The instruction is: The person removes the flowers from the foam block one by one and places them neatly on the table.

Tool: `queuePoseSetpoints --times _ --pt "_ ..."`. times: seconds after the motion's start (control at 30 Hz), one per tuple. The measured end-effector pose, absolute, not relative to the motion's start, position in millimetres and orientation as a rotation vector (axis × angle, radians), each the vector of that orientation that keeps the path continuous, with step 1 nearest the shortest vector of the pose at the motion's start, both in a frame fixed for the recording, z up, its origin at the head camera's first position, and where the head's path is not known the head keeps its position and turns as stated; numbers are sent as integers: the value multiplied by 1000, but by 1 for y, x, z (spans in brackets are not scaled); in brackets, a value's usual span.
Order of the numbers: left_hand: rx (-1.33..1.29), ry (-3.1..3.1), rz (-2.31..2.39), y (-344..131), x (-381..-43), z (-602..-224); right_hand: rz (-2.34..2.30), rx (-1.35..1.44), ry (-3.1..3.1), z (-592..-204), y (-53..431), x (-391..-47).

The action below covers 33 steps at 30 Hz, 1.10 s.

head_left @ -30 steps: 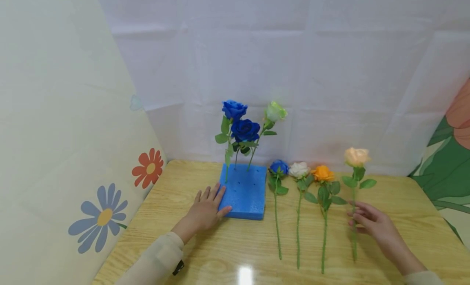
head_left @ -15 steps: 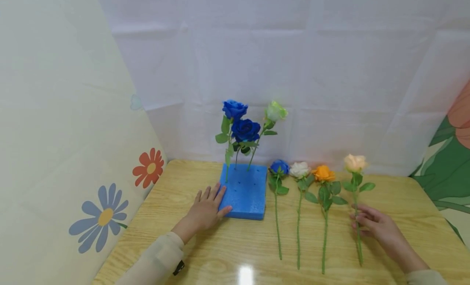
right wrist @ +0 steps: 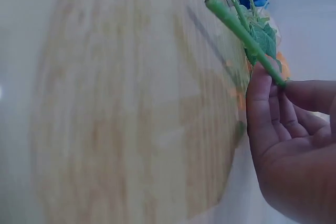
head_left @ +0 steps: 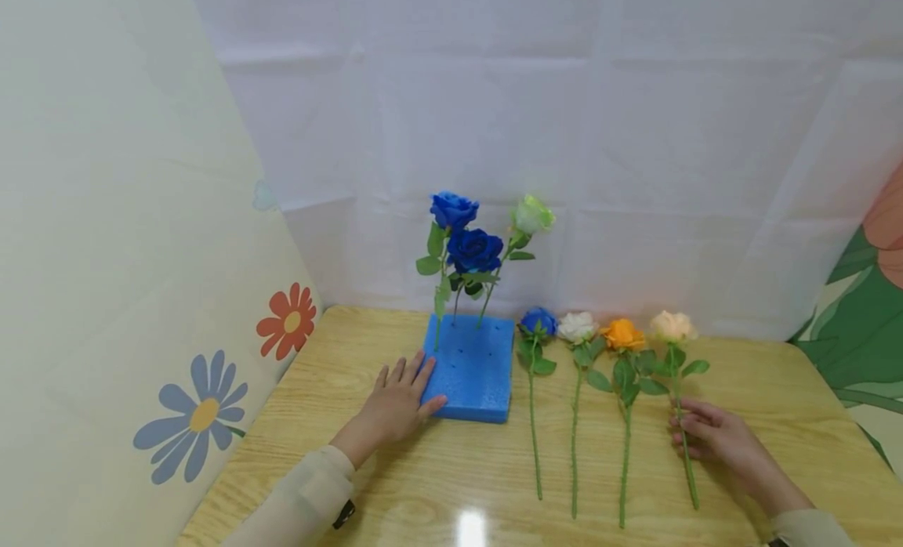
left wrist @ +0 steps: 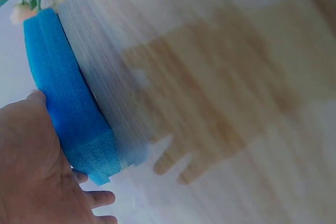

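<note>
My left hand (head_left: 400,402) lies spread on the left edge of a blue foam block (head_left: 469,374), fingers straight. In the left wrist view the thumb and fingers touch the side of the foam (left wrist: 73,98). Two blue roses (head_left: 474,251) and a pale green rose (head_left: 533,215) stand upright in the block. On the right, my right hand (head_left: 716,437) pinches the stem of a peach rose (head_left: 672,327) between thumb and fingers. The right wrist view shows that green stem (right wrist: 244,38) held at the fingertips, its cut end pointing away from the hand.
Between block and right hand, a blue rose (head_left: 538,323), a white rose (head_left: 577,327) and an orange rose (head_left: 624,335) lie side by side on the wooden table (head_left: 437,484). A white cloth (head_left: 480,124) hangs behind. A small black object (head_left: 343,514) is by the left sleeve.
The peach rose has come down and its bloom has shifted slightly left, now level with the row of lying roses. The right hand still pinches its stem. The left hand has stayed on the block.
</note>
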<state>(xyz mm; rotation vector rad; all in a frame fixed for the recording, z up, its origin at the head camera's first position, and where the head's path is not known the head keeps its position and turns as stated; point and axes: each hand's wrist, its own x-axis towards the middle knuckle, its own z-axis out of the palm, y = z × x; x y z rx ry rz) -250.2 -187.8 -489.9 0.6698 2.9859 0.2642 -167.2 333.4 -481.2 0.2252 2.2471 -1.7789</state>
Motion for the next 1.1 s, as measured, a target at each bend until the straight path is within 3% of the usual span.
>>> queuePoseSetpoints --times 0.73,1.1 --pt "658 2978 297 -187 -250 -490 -1639 441 2261 -478 332 -180" --pt "659 2982 281 -187 -249 -489 -1650 414 2367 -469 330 -183"
